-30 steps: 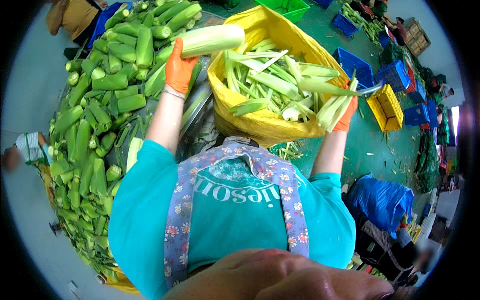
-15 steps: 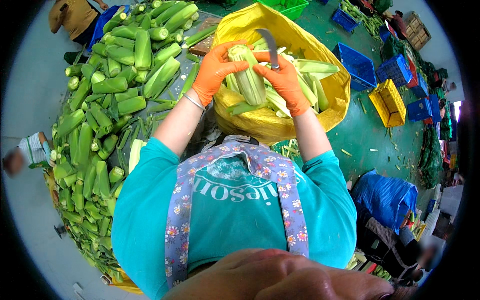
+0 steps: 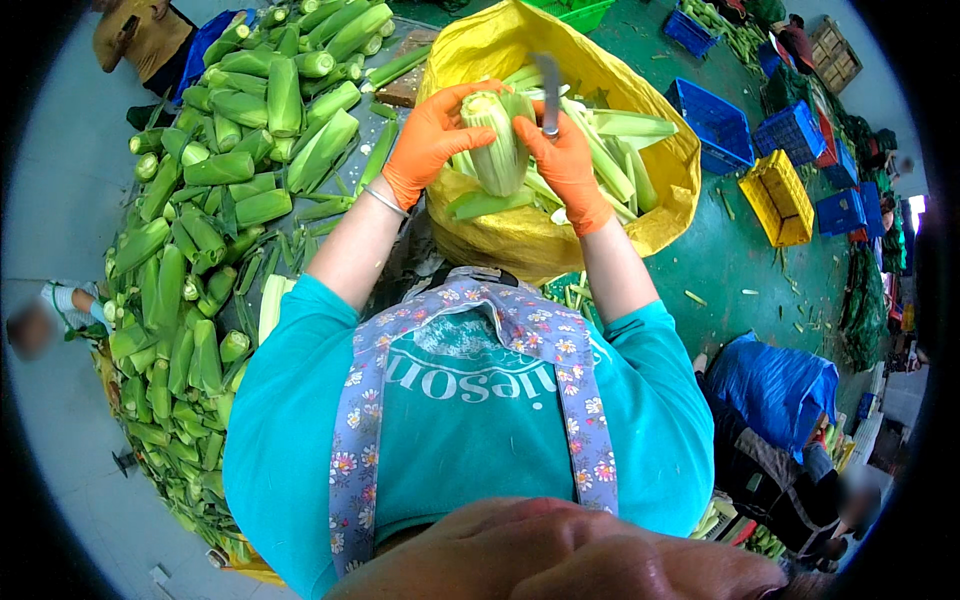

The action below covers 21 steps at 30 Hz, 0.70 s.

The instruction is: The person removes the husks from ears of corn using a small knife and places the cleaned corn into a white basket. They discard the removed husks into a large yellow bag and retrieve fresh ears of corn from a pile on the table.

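From my remote station I observe the yellow sack (image 3: 510,248) below the grip, the left hand (image 3: 432,148) grasping and the right hand (image 3: 567,170) touching opposite sides of the corn ear (image 3: 496,162), which lies between them, and the knife (image 3: 550,92) clenched in the right hand and projecting beyond it.

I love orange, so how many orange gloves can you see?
2: one on the left hand and one on the right hand, both at the ear of corn. Others may be hidden in the background.
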Motion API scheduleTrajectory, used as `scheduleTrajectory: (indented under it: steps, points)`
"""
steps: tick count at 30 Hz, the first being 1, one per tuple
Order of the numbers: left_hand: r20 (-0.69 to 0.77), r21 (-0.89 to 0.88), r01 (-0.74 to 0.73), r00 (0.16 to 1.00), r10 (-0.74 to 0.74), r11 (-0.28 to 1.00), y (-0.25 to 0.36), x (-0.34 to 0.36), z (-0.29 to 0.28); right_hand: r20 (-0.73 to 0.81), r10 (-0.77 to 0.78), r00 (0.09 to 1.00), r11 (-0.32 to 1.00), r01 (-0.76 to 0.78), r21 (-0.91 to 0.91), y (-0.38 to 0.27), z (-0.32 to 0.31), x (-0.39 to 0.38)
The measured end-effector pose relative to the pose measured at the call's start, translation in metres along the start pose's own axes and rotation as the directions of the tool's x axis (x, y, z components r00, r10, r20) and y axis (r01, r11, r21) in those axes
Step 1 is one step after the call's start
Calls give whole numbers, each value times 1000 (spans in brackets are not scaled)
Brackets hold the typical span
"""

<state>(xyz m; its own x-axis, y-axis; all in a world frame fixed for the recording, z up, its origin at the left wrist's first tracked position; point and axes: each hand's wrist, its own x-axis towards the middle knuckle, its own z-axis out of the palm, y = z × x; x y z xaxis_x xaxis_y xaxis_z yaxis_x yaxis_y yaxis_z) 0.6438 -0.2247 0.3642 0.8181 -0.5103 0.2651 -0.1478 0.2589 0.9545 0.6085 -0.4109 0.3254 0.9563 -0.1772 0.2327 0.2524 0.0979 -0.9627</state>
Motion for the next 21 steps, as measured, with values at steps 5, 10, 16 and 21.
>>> scheduleTrajectory:
  steps: [5, 10, 16, 21]
  points:
    - [199, 314, -234, 964, 177, 920, 3, 6, -1, -53, 127, 990, 991, -129, -41, -1, -14, -5]
    - [-17, 129, 8, 1000, -6, 992, -7, 5, -3, -160, 334, 929, 900, -263, 348, 3, -17, -4]
    - [-221, 9, 126, 968, -121, 992, -28, 1, 26, -261, 246, 934, 966, -215, 141, -12, 4, -9]
    - [-411, -564, -78, 890, -197, 822, -80, 0, -59, -442, 230, 867, 905, -23, 425, -7, -97, 11]
